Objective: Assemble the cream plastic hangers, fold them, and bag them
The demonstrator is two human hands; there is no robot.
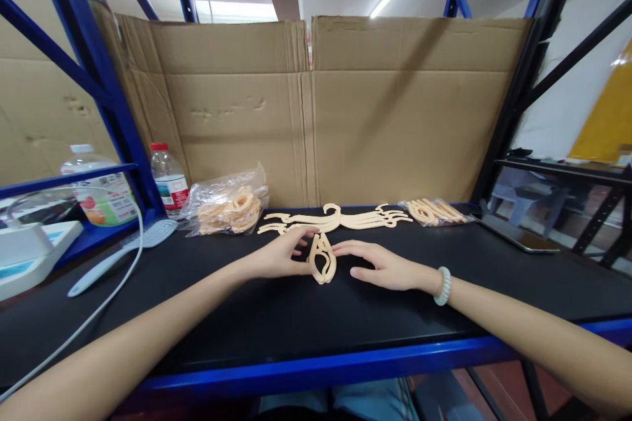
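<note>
A small beige folding clothes hanger, folded into a teardrop loop, stands at the middle of the black tabletop. My left hand grips its left side, with the thumb low on the loop and the fingers curled near its top. The fingers of my right hand stretch out to its upper right edge and touch it, thumb apart. Just behind lie several unfolded beige hangers stacked together, arms spread left and right, a hook on top. My left fingers partly hide the stack's front.
Plastic bags of folded hangers lie at back left and back right. Leftward are a hairbrush, a white cable, a power strip and bottles. A phone-like slab lies right; cardboard walls the back.
</note>
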